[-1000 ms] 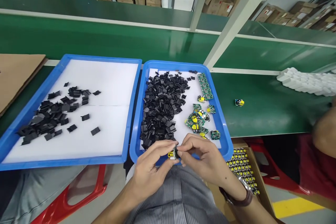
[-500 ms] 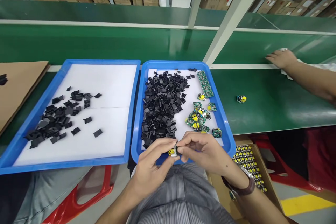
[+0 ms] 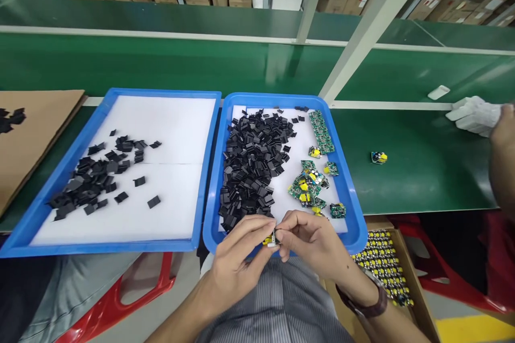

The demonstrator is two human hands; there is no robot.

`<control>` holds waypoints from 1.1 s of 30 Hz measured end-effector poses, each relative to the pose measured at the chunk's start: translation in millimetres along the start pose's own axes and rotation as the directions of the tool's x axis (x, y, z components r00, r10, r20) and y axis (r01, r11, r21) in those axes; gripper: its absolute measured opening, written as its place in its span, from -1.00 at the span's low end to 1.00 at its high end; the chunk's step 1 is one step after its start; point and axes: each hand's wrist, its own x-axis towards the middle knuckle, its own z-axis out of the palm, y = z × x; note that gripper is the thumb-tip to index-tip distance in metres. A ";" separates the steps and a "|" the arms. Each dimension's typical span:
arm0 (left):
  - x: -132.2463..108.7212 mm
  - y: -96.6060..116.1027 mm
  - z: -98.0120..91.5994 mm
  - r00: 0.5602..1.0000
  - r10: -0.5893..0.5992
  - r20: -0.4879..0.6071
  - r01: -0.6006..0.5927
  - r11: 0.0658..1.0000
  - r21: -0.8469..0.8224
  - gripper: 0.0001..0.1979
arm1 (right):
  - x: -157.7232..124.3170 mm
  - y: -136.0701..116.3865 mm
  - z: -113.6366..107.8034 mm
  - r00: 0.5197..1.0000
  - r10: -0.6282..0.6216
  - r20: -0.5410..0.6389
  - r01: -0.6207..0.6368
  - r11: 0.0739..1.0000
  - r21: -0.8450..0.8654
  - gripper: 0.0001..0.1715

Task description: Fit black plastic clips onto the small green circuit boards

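Note:
My left hand [image 3: 237, 262] and my right hand [image 3: 314, 241] meet at the near rim of the right blue tray [image 3: 356, 209], fingers pinched together on one small circuit board with a yellow part [image 3: 270, 239]. Just beyond them in that tray lies a big heap of black plastic pieces [image 3: 251, 163]. To its right sits a cluster of green circuit boards with yellow parts [image 3: 308, 185]. A watch is on my right wrist.
A left blue tray [image 3: 24, 225] holds a smaller pile of black pieces [image 3: 96, 174]. One loose board [image 3: 379, 157] lies on the green belt. A carton of yellow-topped boards [image 3: 382, 268] stands below right. Another person's arm [image 3: 501, 166] and white foam pieces [image 3: 472, 112] are at far right. Cardboard [image 3: 36, 128] lies at left.
My hands stay pinched on the small board at the tray's near rim. The other person's arm has drawn back from the belt to the far right edge.

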 end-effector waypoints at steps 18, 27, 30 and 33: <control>-0.9 3.6 -1.0 0.998 -0.063 0.022 0.065 0.994 -0.090 -0.51 | -1.7 -6.8 -14.8 0.984 0.087 0.157 -0.083 0.996 -0.035 -0.71; -2.5 5.1 -1.6 0.995 -0.099 0.021 0.100 0.989 -0.111 -0.56 | -1.1 0.5 -15.3 0.984 0.119 0.131 -0.112 0.992 -0.063 -0.73; -1.0 4.6 0.2 0.993 -0.121 -0.003 0.120 0.989 -0.087 -0.57 | 1.9 0.9 -13.3 0.988 0.115 0.099 -0.111 0.993 -0.050 -0.71; 2.2 4.2 3.7 0.989 -0.128 -0.068 0.124 0.990 -0.062 -0.59 | 4.9 1.7 -13.2 0.984 0.148 0.096 -0.151 0.988 0.018 -0.65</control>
